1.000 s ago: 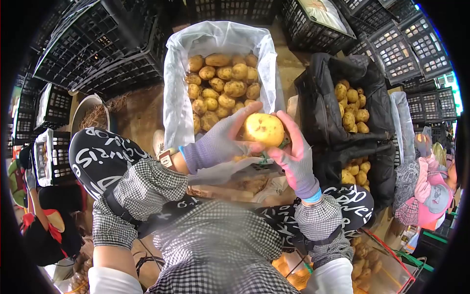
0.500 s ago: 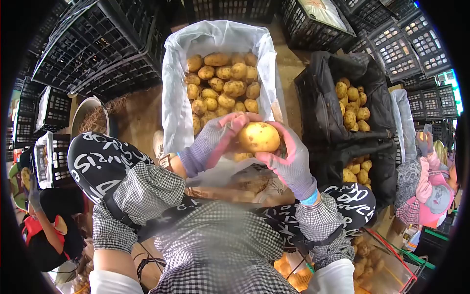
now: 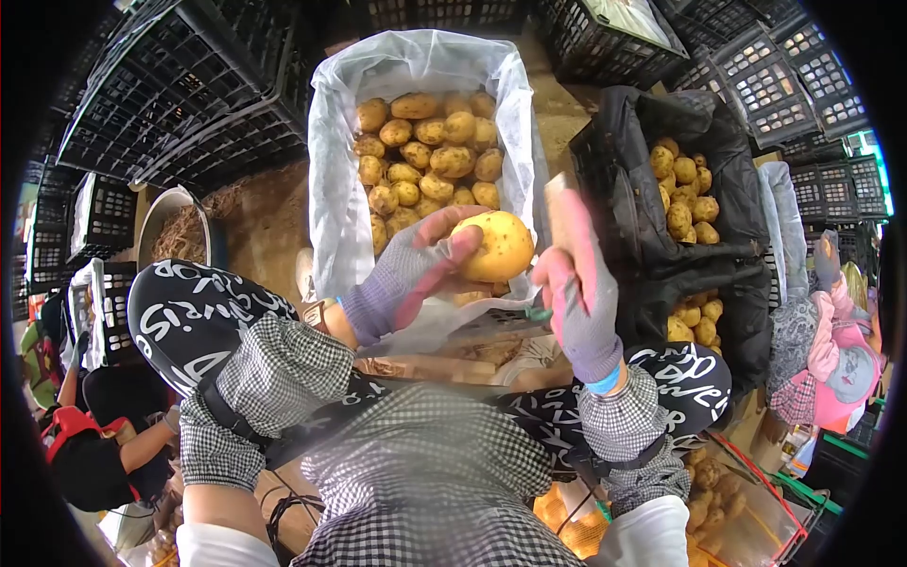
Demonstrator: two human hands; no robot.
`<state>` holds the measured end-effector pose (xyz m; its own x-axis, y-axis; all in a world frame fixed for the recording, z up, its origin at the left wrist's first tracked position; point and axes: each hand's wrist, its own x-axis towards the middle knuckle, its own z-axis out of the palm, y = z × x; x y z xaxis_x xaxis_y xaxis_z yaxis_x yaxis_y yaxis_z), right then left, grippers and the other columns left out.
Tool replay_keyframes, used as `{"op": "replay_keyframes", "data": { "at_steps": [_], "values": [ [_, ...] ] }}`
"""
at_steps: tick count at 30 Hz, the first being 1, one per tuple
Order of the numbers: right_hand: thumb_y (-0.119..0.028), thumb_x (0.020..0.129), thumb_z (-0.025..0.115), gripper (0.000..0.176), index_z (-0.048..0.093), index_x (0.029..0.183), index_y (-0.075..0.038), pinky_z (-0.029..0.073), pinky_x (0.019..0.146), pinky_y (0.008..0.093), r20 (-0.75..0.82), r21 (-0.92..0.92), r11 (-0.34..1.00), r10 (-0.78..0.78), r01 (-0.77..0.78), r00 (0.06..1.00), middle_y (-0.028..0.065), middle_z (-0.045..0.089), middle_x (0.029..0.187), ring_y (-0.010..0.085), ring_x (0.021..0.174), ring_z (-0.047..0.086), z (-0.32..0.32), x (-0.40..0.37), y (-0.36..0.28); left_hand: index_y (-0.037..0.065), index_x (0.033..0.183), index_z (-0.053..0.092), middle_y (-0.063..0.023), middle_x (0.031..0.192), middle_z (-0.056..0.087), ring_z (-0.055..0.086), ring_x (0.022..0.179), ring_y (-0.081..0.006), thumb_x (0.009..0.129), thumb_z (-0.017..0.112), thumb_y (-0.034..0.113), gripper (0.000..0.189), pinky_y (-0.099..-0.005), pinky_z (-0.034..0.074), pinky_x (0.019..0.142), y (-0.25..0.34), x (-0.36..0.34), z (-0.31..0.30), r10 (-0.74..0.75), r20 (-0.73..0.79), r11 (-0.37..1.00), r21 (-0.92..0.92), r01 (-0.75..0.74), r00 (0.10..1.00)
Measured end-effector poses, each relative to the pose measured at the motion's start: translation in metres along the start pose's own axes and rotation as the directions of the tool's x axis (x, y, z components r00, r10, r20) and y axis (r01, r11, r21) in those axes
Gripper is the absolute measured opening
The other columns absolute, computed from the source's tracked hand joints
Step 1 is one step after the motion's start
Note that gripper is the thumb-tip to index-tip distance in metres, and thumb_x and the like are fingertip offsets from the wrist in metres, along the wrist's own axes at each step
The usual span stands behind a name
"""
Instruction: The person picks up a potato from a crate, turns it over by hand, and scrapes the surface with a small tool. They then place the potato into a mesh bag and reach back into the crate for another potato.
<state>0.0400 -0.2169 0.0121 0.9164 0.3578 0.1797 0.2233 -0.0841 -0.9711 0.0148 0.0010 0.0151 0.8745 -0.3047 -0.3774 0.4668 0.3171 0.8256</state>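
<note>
My left hand (image 3: pixel 402 274), in a grey glove with pink palm and fingers, grips a large yellow potato (image 3: pixel 501 248) with dark specks. The potato is above the near end of a crate lined with white sheeting (image 3: pixel 331 170), which holds many potatoes (image 3: pixel 430 156). Just right of the potato, apart from it, my right hand (image 3: pixel 581 298) wears the same kind of glove. Its fingers are closed on a flat tan tool (image 3: pixel 559 198) that sticks up past them. A small green bit shows below the hand; I cannot make out the tool's kind.
On the right stand black-lined crates of potatoes (image 3: pixel 685 189). Black plastic crates (image 3: pixel 179 104) are stacked at the left, beside a tub of dry scraps (image 3: pixel 179 227). A person in pink (image 3: pixel 831 350) sits at far right, another person (image 3: pixel 94 444) at far left.
My right hand has let go of the potato and drawn back to the right, its tan tool now pointing up. The potato stays in my left hand, turned slightly.
</note>
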Motion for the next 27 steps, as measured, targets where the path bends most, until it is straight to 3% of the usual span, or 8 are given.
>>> {"op": "replay_keyframes", "data": {
  "at_steps": [6,7,12,16,19,23,26,27],
  "values": [
    [-0.026,0.108,0.041,0.052,0.035,0.152,0.002,0.037,0.057,0.0207,0.261,-0.104,0.995,0.037,-0.01,0.965,-0.0044,0.042,0.069,0.0049,0.06,0.039,0.005,-0.007,-0.005,0.006,0.148,0.04,-0.0116,0.136,0.054,0.059,0.12,-0.0225,0.104,0.053,0.037,0.055,-0.038,0.056,0.096,-0.001,0.003,0.002,-0.002,-0.011,0.999,-0.049,0.002,1.0],
    [-0.001,0.097,0.048,0.054,0.043,0.15,-0.006,0.042,0.059,0.0236,0.162,-0.086,0.996,0.04,-0.026,0.986,0.0021,0.054,0.077,0.0084,0.059,0.045,0.005,-0.007,-0.009,0.007,0.147,0.04,-0.0114,0.136,0.054,0.059,0.12,-0.0224,0.104,0.053,0.037,0.054,-0.038,0.056,0.096,0.0,0.002,0.003,-0.013,-0.014,0.998,-0.054,0.012,1.0],
    [-0.005,0.098,0.048,0.052,0.044,0.15,-0.006,0.041,0.058,0.0233,0.184,-0.139,0.99,0.04,-0.014,0.982,0.0019,0.053,0.074,0.0084,0.059,0.045,0.004,-0.01,-0.001,0.007,0.147,0.041,-0.011,0.135,0.055,0.06,0.119,-0.0221,0.103,0.054,0.036,0.054,-0.039,0.056,0.096,-0.002,0.002,0.003,-0.027,-0.028,0.998,-0.05,0.026,0.999],
    [-0.016,0.104,0.046,0.047,0.044,0.149,-0.006,0.04,0.057,0.0234,0.132,-0.022,0.998,0.06,-0.058,0.989,0.0019,0.051,0.071,0.0096,0.056,0.045,0.004,-0.01,-0.003,0.006,0.147,0.041,-0.0109,0.135,0.056,0.061,0.118,-0.0221,0.103,0.055,0.036,0.055,-0.0389,0.056,0.096,-0.003,0.002,0.005,-0.031,-0.024,0.996,-0.08,0.029,0.999],
    [-0.025,0.106,0.045,0.048,0.045,0.149,-0.005,0.039,0.055,0.0245,0.22,-0.132,0.991,0.032,-0.003,0.975,0.001,0.046,0.066,0.0102,0.055,0.044,0.007,-0.01,-0.007,0.006,0.147,0.041,-0.0116,0.135,0.056,0.061,0.118,-0.022,0.103,0.054,0.036,0.055,-0.0387,0.056,0.096,-0.006,0.001,-0.001,-0.031,-0.012,0.998,-0.058,0.03,0.999],
    [-0.023,0.105,0.044,0.047,0.045,0.149,-0.008,0.04,0.055,0.0258,0.149,-0.04,0.996,0.084,-0.079,0.985,0.0,0.041,0.062,0.0103,0.054,0.045,0.007,-0.01,0.0,0.005,0.147,0.039,-0.0129,0.135,0.055,0.061,0.119,-0.0224,0.103,0.055,0.035,0.056,-0.0391,0.055,0.097,-0.01,0.001,-0.001,-0.05,-0.044,0.995,-0.087,0.046,0.998],
    [-0.013,0.1,0.048,0.049,0.046,0.149,-0.01,0.041,0.055,0.0256,0.197,-0.106,0.994,0.054,-0.034,0.979,0.0009,0.042,0.062,0.0105,0.054,0.045,0.007,-0.009,-0.007,0.005,0.148,0.038,-0.0134,0.136,0.055,0.06,0.12,-0.0231,0.103,0.056,0.035,0.057,-0.0394,0.055,0.098,-0.009,0.002,0.002,-0.049,-0.042,0.991,-0.124,0.044,0.998],
    [-0.002,0.093,0.051,0.056,0.047,0.149,-0.009,0.043,0.056,0.0259,0.193,-0.138,0.99,0.03,-0.003,0.981,0.0013,0.043,0.062,0.011,0.053,0.046,0.012,-0.012,-0.006,0.005,0.148,0.038,-0.0134,0.136,0.055,0.06,0.12,-0.0235,0.103,0.056,0.035,0.058,-0.0394,0.055,0.099,-0.008,-0.001,0.001,-0.054,-0.037,0.991,-0.121,0.049,0.998]
  ]
}}
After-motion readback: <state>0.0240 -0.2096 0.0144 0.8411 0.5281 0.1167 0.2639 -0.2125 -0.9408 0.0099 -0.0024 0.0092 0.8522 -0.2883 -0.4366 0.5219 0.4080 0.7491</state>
